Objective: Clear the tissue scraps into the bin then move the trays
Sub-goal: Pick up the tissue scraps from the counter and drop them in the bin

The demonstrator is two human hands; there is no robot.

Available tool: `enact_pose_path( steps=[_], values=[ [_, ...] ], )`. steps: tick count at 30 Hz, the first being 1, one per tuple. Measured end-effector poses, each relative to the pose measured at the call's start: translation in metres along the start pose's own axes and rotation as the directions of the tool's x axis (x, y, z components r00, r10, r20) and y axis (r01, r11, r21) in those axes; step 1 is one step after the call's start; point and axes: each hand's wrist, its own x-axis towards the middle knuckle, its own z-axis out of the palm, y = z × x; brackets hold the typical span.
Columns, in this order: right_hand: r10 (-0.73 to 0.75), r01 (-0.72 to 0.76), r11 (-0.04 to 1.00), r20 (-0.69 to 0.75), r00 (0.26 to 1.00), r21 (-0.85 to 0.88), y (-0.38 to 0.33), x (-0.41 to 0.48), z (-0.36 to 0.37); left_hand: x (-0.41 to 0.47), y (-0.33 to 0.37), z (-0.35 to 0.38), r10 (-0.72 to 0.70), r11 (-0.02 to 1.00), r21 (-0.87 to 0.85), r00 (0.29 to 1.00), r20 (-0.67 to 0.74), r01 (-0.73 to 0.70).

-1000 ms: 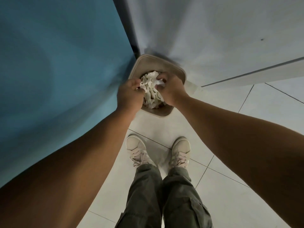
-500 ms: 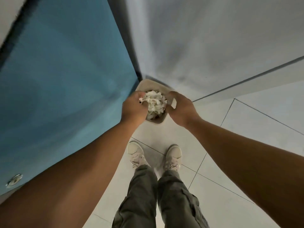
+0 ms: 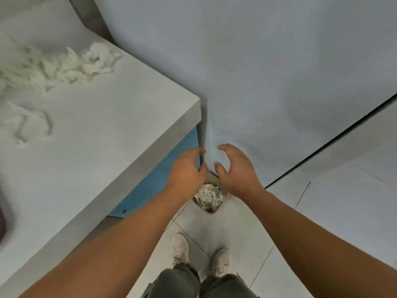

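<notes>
Roughly partway through, by the looks of it. Nothing is being held right now. The left hand and right hand are being kept loose and fairly wide, fingers gently curved, palms facing each other, hovering above the bin. The bin is being kept on the floor, tucked into the corner between the counter and the wall. It's being filled nicely, with a wad of tissue piled in it about up to the rim.

The clearing isn't being wrapped up yet though, imo. A big heap of scraps is being left on the counter toward the back, plus a smaller clump nearer the left edge, both well apart from the bin. So more trips are probably being called for before that part is done.

No trays are being shown in this view, so the second half can't really be judged. My guess is it isn't being started yet. A dark thing at the far left edge is being blurred too much to be named.
</notes>
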Motion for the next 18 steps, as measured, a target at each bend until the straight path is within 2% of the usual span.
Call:
enact_pose_path(
  steps=[8,13,18],
  values=[
    [-0.248,0.247,0.968,0.017,0.969,0.050,-0.099,0.010,-0.037,-0.041,0.023,-0.113,0.024,1.000,-0.012,0.970,-0.242,-0.028],
    [-0.371,0.367,0.929,0.119,0.921,0.056,-0.148,0.019,-0.022,-0.063,0.002,-0.168,-0.057,0.998,-0.018,0.928,-0.369,0.055],
    [-0.433,0.434,0.900,0.228,0.872,0.049,-0.194,0.033,0.016,-0.080,-0.034,-0.217,-0.142,0.989,-0.026,0.885,-0.443,0.145]
  ],
)
